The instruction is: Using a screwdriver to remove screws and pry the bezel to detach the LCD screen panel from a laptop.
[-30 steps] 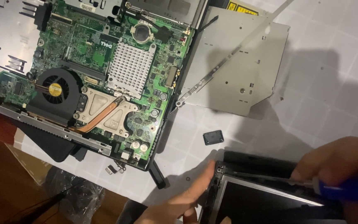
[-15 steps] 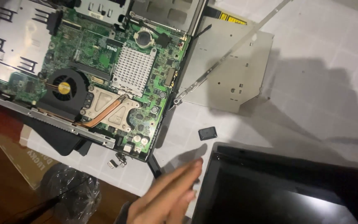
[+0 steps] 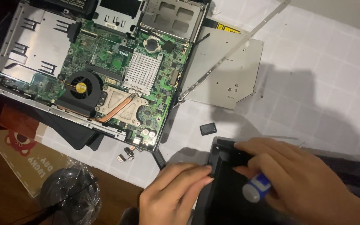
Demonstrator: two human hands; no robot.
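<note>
My left hand (image 3: 173, 193) lay flat, fingers (image 3: 196, 177) stretched out and holding nothing, their tips pressed against the left edge of the black display panel (image 3: 226, 196) at the lower middle of the desk (image 3: 326, 75). I judged that it was there to steady the panel. My right hand (image 3: 301, 179) was curled around a screwdriver (image 3: 258, 187) with a blue-and-white handle, fingers wrapped closed on it, and it hovered over the panel's upper left corner. The tip was hidden under my knuckles, so I could not tell whether it met a screw.

Above and to the left sat the opened laptop base (image 3: 92, 71), its green circuit board bare, with a black cooling fan (image 3: 80, 87), a copper heat pipe (image 3: 115, 110) and a silver finned heatsink (image 3: 143, 73). A grey optical drive (image 3: 230, 71) lay just beside it, a thin metal bracket strip (image 3: 234, 50) slanting across. A small black square part (image 3: 208, 129) rested near the panel's corner, and a few loose bits (image 3: 126, 153) lay at the base's lower edge. A crinkled plastic-wrapped dark object (image 3: 69, 196) sat at lower left, off the white cloth.
</note>
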